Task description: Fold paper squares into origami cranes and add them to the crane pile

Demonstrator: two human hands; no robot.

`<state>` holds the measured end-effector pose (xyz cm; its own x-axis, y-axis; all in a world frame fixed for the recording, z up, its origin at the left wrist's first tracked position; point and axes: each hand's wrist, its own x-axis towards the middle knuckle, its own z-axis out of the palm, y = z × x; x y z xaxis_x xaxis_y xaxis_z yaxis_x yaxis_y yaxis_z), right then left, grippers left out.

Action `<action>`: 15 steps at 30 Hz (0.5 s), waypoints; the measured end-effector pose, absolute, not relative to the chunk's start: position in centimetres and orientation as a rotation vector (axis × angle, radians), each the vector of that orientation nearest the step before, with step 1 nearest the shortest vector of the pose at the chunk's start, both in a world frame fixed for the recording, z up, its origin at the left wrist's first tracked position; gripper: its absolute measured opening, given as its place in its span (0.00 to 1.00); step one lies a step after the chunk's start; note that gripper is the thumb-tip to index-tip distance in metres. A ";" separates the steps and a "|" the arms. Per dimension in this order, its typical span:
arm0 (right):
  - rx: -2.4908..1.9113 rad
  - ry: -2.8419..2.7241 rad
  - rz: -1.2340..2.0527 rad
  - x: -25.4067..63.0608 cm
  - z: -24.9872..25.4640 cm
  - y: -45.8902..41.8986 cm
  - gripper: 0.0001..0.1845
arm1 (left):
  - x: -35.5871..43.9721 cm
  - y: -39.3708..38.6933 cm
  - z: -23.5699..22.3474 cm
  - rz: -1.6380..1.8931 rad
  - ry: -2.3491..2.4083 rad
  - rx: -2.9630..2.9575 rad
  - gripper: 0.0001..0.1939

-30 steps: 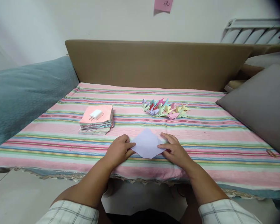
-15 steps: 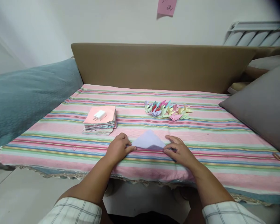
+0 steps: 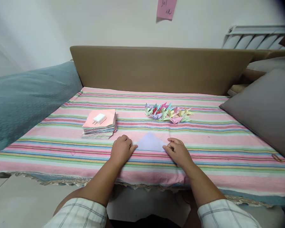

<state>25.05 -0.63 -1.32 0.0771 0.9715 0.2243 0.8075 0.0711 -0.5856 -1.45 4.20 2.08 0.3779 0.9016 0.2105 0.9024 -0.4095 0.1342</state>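
A pale lavender sheet of origami paper (image 3: pixel 150 142), folded into a triangle, lies flat on the striped cloth with its point facing away from me. My left hand (image 3: pixel 122 148) is closed at the triangle's left corner, its thumb resting on the tip. At the opposite corner my right hand (image 3: pixel 178 151) pinches the paper between thumb and fingers. The long folded edge runs straight between both hands on the near side. Beyond the paper sits a cluster of colourful folded paper cranes (image 3: pixel 167 113).
A stack of square coloured paper (image 3: pixel 99 128) stands at left, with a white charger plug (image 3: pixel 99 119) on top. A grey cushion (image 3: pixel 263 107) leans at right, a teal-covered armrest (image 3: pixel 33 95) at left. The brown backrest (image 3: pixel 156 69) closes off the far side.
The lavender paper's near edge, slightly raised and shaded before, now lies flat and creased. My hands have shifted slightly at the corners. The whole view has moved a little.
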 end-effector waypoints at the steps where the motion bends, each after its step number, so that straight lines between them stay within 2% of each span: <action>1: -1.778 -1.760 0.366 25.0 -1.3 -0.6 0.17 | -1.4 4.2 2.1 -0.378 -1.712 -2.592 0.15; 3: -1.791 -1.751 0.371 25.0 -1.2 -0.6 0.17 | -1.3 4.2 2.1 -0.392 -1.715 -2.563 0.13; 7: -1.784 -1.737 0.341 25.0 -1.4 -0.5 0.16 | -0.7 3.4 2.0 -0.585 -1.555 -2.483 0.20; 11: -1.742 -1.728 0.289 24.7 -1.4 -0.3 0.15 | 1.0 1.4 1.3 -0.702 -1.134 -2.568 0.16; 13: -1.712 -1.724 0.255 24.5 -1.4 -0.2 0.15 | 2.0 0.3 0.7 -0.618 -0.947 -2.688 0.20; 15: -1.679 -1.717 0.220 24.2 -1.5 -0.1 0.15 | 2.8 -0.4 -0.1 -0.484 -0.869 -2.781 0.29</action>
<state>24.21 -0.14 -1.48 0.1003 0.9260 0.3639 0.8042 0.1398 -0.5777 2.80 -0.45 -0.07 0.7749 0.5188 0.3611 0.5801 -0.8106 -0.0803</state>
